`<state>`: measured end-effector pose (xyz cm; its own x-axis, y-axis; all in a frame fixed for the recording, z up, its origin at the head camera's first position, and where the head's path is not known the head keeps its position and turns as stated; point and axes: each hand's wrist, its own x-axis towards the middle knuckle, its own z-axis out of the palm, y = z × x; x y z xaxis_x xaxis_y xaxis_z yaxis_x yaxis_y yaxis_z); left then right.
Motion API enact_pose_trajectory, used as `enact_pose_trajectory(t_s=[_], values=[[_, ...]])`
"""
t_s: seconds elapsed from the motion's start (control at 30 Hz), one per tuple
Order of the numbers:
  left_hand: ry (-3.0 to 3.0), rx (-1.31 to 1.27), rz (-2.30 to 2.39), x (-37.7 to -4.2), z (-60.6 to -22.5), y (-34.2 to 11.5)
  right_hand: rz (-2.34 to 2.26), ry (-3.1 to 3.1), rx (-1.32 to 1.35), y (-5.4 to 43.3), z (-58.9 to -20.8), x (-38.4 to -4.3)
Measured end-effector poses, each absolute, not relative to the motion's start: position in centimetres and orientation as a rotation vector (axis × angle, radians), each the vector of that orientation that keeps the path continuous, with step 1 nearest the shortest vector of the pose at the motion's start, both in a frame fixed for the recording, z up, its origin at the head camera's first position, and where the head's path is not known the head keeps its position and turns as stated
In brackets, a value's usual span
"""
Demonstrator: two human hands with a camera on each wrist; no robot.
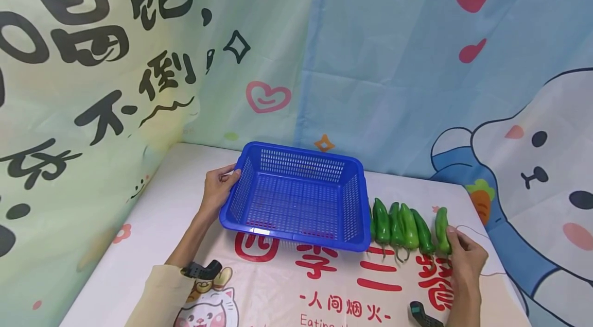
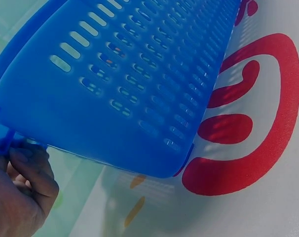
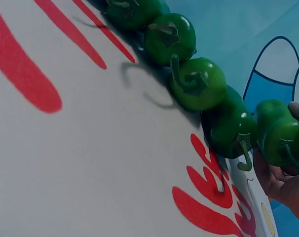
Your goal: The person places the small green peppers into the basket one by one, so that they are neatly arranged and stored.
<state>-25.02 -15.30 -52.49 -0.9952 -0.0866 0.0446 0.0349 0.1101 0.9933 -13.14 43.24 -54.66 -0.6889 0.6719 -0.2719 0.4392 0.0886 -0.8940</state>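
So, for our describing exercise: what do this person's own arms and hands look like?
The left hand and right hand wear no gloves. On the left, a plain cream sleeve meets a curved black wrist device. On the right, another black device shows a small teal patch.

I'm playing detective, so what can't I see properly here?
Head: leftmost green pepper, partly hidden behind the blue basket.
Head: English words, cut off by the bottom edge.
Left wrist: left hand, cut off by left edge.
Right wrist: right fingers, partly hidden by the held pepper.
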Motion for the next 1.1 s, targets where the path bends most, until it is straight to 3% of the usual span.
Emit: enact_pose_trajectory(t_s=[1.1], values=[[-2.28,0.066,-2.014,-25.1,-52.5,-15.3,1.85,-2.024,-1.095,41.1,-52.6,-13.1]])
